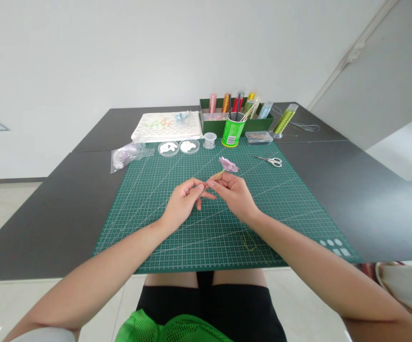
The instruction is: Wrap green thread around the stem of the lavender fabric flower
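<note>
Firstly, at the left, a clear plastic bag (125, 156) with pale lilac contents lies partly over the edge of the green cutting mat (138, 204), perhaps put there to leave the middle free. Beside it, two round clear dishes (168, 148) stand side by side with white pieces in them, probably so that small pieces do not scatter.

Next comes the left hand (186, 197), its thumb and index finger closed in a pinch at the lower end of a stem; whether stem or thread is between these fingertips is too small to tell. The right hand (234, 190) grips the stem of the lilac artificial flower (229, 165) between thumb and fingers, just below the petals, seemingly so that they are not crushed. This flower is held above the middle of the mat. Its long axis is slanted: the stem rises from lower left to upper right, with the head pointing away from the person and rightward.

Further right, a loose yellowish thread (249, 244) lies near the front edge, and the white-handled scissors (274, 162) rest with blades toward the left, handles probably within easy reach.
</note>
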`<state>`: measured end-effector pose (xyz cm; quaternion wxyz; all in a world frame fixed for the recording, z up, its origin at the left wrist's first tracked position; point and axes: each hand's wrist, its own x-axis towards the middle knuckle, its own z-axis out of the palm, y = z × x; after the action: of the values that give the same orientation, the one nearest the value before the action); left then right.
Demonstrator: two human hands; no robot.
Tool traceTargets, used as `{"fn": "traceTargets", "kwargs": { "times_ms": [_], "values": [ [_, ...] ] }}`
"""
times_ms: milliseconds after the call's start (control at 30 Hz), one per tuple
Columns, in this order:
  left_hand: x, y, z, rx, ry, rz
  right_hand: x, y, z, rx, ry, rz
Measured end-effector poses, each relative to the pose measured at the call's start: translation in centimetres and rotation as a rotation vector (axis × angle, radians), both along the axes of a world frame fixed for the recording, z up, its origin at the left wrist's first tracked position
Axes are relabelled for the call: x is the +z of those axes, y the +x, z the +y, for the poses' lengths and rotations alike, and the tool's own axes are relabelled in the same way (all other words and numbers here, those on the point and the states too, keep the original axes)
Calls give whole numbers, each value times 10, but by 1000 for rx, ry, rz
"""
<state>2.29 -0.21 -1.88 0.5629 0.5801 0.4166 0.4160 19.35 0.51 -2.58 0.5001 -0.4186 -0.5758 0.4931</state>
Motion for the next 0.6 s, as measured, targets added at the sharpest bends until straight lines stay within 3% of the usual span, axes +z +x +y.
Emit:
{"fn": "traceTargets", "kwargs": {
  "times_ms": [233,600],
  "values": [
    [-1,-4,4,-33,-224,-119,1,1,0,42,17,-20],
    [2,-4,4,-49,-173,-80,2,3,1,-2,46,-44]
  ]
}}
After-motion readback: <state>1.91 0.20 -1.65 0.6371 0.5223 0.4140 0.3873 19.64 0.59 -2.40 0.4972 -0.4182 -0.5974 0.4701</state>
